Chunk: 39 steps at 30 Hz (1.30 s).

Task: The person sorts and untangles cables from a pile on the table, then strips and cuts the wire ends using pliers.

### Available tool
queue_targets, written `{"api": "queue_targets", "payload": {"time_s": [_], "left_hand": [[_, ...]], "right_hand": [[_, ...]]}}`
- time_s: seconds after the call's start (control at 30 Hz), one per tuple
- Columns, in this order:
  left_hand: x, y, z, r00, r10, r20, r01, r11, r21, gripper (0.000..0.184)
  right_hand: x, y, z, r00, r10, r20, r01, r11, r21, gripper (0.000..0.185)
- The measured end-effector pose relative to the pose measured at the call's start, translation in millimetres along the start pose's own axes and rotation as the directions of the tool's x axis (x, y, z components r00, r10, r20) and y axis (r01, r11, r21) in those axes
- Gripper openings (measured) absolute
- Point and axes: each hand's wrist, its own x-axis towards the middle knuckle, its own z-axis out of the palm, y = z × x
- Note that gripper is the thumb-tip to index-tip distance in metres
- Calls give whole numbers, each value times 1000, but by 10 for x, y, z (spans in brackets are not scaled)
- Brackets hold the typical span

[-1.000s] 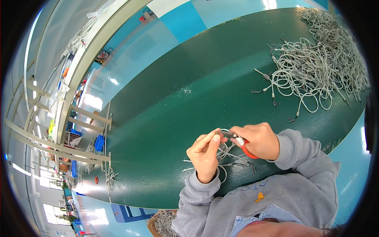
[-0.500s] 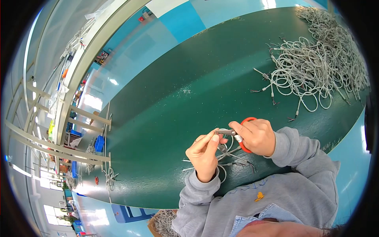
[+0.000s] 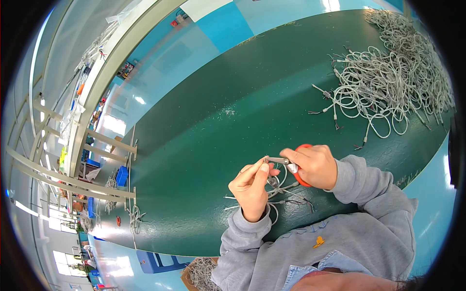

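Grey sweatshirt closest, its sleeves reaching over a green table. Left hand: thumb and fingertips pinched closed on a grey cable; the exact part gripped is too small to make out. Right hand: fist wrapped around red-handled scissors, blades pointing at the left fingertips; cannot tell how far the blades part. Cable lies looped on the table beneath both hands, dark wire ends splayed near the right forearm. Farther out, white scraps scattered mid-table. Large tangled cable heap at the far right. Beyond the table's left end, a blue bin beside a pale metal frame.
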Motion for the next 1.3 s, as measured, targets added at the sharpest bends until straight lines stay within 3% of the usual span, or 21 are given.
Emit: {"api": "queue_targets", "payload": {"time_s": [0.03, 0.07, 0.17, 0.2, 0.3, 0.47, 0.5, 0.53, 0.57, 0.6, 0.7, 0.8, 0.97, 1.1, 1.13, 1.23, 1.27, 1.3], "left_hand": [[4, 3, -5, 1000, -1, -1, 1, 1000, 1, 14], [16, 5, -4, 1000, -24, -7, 24, 1000, -14, 14], [42, 18, 6, 997, -70, -13, 69, 996, -50, 14], [44, 35, 15, 998, -56, -6, 56, 998, -40, 14], [37, 57, 24, 1000, -29, 6, 29, 999, -22, 15], [15, 28, -7, 999, -45, 0, 45, 998, -46, 15], [14, 20, -13, 999, -49, -2, 49, 997, -66, 15], [22, 18, -13, 999, -51, -1, 51, 995, -88, 15], [18, 28, -20, 999, -50, 1, 50, 995, -90, 15], [-12, 50, -45, 996, -84, 14, 85, 990, -116, 15], [-21, 90, -71, 990, -135, 31, 139, 974, -179, 16], [-5, 102, -70, 963, -254, 91, 268, 932, -242, 17], [-5, 95, -86, 951, -264, 159, 299, 916, -268, 16], [1, 73, -84, 950, -258, 177, 298, 919, -258, 16], [-2, 62, -68, 956, -248, 158, 282, 927, -248, 17], [-9, 48, -48, 965, -230, 125, 253, 940, -228, 22], [-3, 50, -50, 962, -224, 156, 256, 938, -234, 25], [0, 52, -54, 957, -220, 189, 262, 935, -239, 28]], "right_hand": [[-6, 14, 18, 998, 26, 52, -33, 991, 132, 34], [-5, 7, 39, 998, 26, 53, -33, 991, 132, 34], [15, -45, 96, 995, 100, -3, -91, 919, 384, 26], [16, -44, 86, 995, 100, -3, -91, 920, 381, 26], [5, -41, 41, 994, -34, -107, 22, 994, -105, 24], [28, 36, 41, 995, -75, -65, 67, 991, -119, 11], [34, 51, 63, 995, 91, -48, -80, 978, 194, 11], [51, 74, 77, 971, 239, 17, -218, 850, 479, 12], [72, 94, 74, 926, 357, 123, -334, 623, 707, 14], [101, 104, -4, 924, 362, 122, -337, 623, 706, 14], [318, 111, -469, 722, 488, 491, -689, 431, 583, 20], [315, -11, -519, 704, 386, 596, -710, 426, 561, 23], [276, -62, -528, 636, 230, 736, -746, 424, 513, 35], [284, -22, -522, 586, 166, 793, -762, 448, 468, 32], [275, 6, -498, 586, 167, 793, -761, 448, 469, 32], [221, 107, -406, 883, 168, 439, -364, 835, 412, 24], [228, 95, -408, 883, 171, 437, -365, 836, 410, 24], [228, 75, -398, 890, 239, 389, -430, 724, 540, 21]]}}
